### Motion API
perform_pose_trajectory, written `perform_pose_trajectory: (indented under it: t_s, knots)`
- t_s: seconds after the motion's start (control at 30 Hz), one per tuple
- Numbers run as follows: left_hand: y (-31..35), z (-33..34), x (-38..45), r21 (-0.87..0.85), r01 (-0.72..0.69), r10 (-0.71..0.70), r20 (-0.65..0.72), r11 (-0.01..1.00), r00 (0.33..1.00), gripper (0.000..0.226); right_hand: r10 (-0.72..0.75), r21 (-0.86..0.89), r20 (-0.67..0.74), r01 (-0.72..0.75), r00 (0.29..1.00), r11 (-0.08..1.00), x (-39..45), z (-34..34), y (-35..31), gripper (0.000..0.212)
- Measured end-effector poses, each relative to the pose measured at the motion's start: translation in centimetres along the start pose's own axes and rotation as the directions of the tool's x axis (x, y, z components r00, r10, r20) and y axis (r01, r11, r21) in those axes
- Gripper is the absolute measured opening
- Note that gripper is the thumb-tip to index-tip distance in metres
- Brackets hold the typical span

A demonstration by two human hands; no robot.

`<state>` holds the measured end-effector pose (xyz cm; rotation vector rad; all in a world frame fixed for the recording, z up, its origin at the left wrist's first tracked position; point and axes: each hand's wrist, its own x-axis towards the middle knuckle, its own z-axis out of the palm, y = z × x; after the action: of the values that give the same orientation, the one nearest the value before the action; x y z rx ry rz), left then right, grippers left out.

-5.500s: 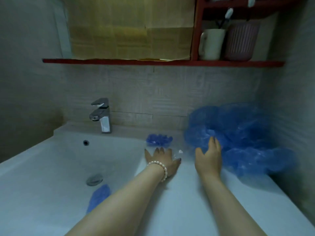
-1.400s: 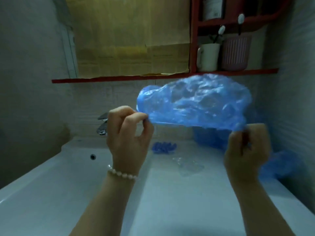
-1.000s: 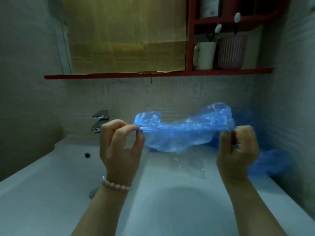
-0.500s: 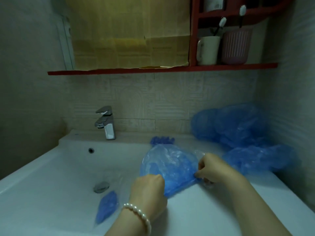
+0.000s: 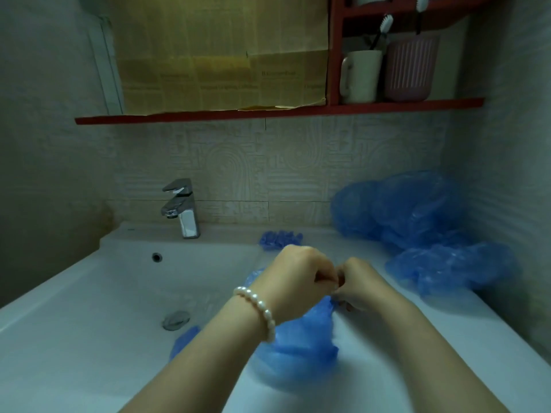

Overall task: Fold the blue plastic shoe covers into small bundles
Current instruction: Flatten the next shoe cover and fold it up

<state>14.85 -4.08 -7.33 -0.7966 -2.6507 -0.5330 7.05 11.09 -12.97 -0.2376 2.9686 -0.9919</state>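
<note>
**Two hands gather a blue shoe cover at the basin's edge**

A person's left hand (image 5: 298, 281), with a pearl bracelet (image 5: 258, 308) at the wrist, and right hand (image 5: 360, 286) meet over a blue plastic shoe cover (image 5: 301, 344) that lies on the white bench (image 5: 432, 353) beside the sink (image 5: 89, 293). Each hand's grip is closed in a pinch on the upper edge of the film, fingers curled and knuckles nearly touching; the rest of the cover trails loose toward the camera. A heap of unfolded covers (image 5: 417, 222) sits against the right-hand wall, well apart from the hands, while a small folded bundle (image 5: 280, 239) rests near the back of the bench and another blue piece (image 5: 183, 341) lies down in the sink near the drain (image 5: 176, 319). A tap (image 5: 182, 208) stands at the rear. By the look of it the fold is only beginning. The film appears thin and slippery, so it could slide out of the pinch, spring open again, or trap air and refuse to flatten. The cover's left edge lies close to the sink, so a careless tug could drag it in
</note>
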Motion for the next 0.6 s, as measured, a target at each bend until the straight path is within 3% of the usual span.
perform_pose_trajectory:
  t_s: [0.17,0.37,0.5,0.6]
  knots:
    - [-2.3,4.1,-0.2,0.160,-0.052,0.010,0.255,0.986,0.967,0.040,-0.006,0.003,-0.020,0.006,1.000,1.000,0.2,0.5,0.2,0.019]
    - [-3.5,6.7,-2.5,0.192,0.067,-0.143,0.419,0.979,0.897,0.094,-0.038,-0.055,-0.078,0.034,0.996,0.998,0.4,1.0,0.2,0.023]
    - [-3.6,8.0,-2.6,0.193,0.157,-0.232,0.470,0.969,0.851,0.108,-0.040,-0.062,-0.119,0.033,0.992,0.998,0.4,1.4,0.2,0.009]
    - [-3.3,8.4,-2.3,0.202,0.199,-0.275,0.490,0.959,0.827,0.124,0.009,-0.024,-0.121,-0.012,0.993,1.000,0.3,1.0,0.0,0.010]
